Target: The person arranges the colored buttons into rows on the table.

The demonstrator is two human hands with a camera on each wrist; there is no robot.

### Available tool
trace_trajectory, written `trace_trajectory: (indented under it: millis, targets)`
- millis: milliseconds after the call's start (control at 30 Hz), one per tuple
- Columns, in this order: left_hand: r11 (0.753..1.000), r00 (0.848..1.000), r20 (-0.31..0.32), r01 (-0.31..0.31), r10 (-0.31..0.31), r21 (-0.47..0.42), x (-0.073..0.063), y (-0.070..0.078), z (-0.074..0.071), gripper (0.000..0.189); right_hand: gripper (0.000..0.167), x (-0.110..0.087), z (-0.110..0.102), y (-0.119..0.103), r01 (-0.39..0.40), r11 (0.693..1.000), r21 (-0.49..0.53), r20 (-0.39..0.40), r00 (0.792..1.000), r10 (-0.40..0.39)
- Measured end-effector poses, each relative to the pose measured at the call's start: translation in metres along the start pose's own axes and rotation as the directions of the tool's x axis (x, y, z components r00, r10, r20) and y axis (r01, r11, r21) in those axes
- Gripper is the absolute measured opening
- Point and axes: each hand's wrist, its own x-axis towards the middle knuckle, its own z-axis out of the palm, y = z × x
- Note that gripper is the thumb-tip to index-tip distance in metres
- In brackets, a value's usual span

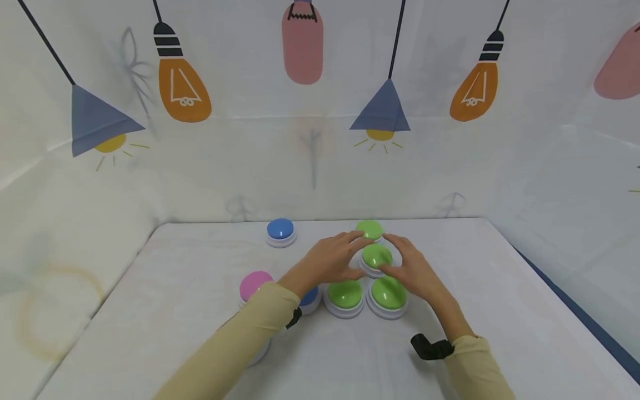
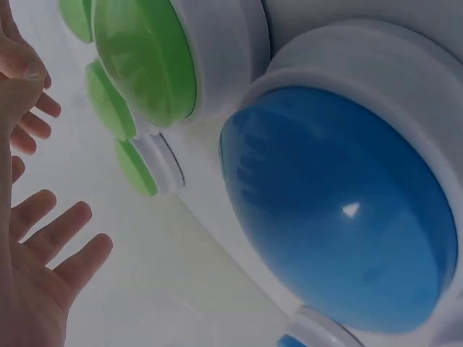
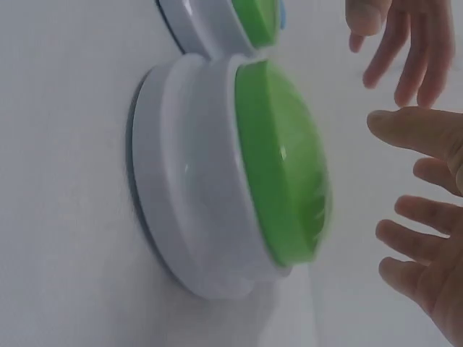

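Several domed push buttons with white bases stand on a white tabletop. Both hands are held over a green button [image 1: 376, 255], the left hand [image 1: 332, 258] on its left and the right hand [image 1: 412, 269] on its right, fingers spread and slightly bent. Neither hand holds anything; the wrist views show them apart from the domes. Behind is another green button [image 1: 370, 228], partly covered by fingertips. Two more green buttons [image 1: 345, 294] [image 1: 389, 293] sit side by side in front. Beside them a blue button [image 1: 309, 298] is partly hidden by the left wrist.
A pink button [image 1: 255, 284] shows behind the left sleeve, and a white base [image 1: 261, 353] peeks out below that forearm. Another blue button [image 1: 280, 229] stands near the table's back edge. A pale sheet [image 1: 240, 155] printed with lamps hangs behind the white tabletop [image 1: 500, 311].
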Motion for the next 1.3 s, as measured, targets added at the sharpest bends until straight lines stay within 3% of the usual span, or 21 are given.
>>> trace_trajectory:
  millis: [200, 433, 667, 967, 1133, 1300]
  targets:
    - [0.996, 0.995, 0.062, 0.079, -0.077, -0.039, 0.013, -0.001, 0.01, 0.072, 0.073, 0.005, 0.0, 0.01, -0.042, 0.999, -0.001, 0.044, 0.998, 0.042]
    - [0.981, 0.978, 0.142, 0.169, -0.155, -0.096, 0.026, -0.001, 0.022, 0.076, 0.075, 0.013, 0.011, 0.02, -0.086, 0.996, 0.025, 0.105, 0.991, 0.083]
    - [0.965, 0.967, 0.167, 0.216, -0.191, -0.147, 0.031, -0.001, 0.031, 0.078, 0.078, 0.017, 0.017, 0.024, -0.105, 0.994, 0.024, 0.136, 0.986, 0.101]
    - [0.933, 0.933, 0.265, 0.299, -0.243, -0.2, 0.037, 0.004, 0.041, 0.081, 0.079, 0.02, 0.019, 0.023, -0.09, 0.996, 0.031, 0.17, 0.982, 0.083]
    - [0.938, 0.929, 0.286, 0.294, -0.236, -0.184, 0.04, 0.007, 0.046, 0.082, 0.079, 0.022, 0.022, 0.025, -0.089, 0.996, 0.025, 0.179, 0.98, 0.083]
    - [0.95, 0.937, 0.273, 0.268, -0.219, -0.159, 0.041, 0.008, 0.048, 0.082, 0.079, 0.025, 0.025, 0.029, -0.082, 0.996, 0.034, 0.19, 0.979, 0.074]
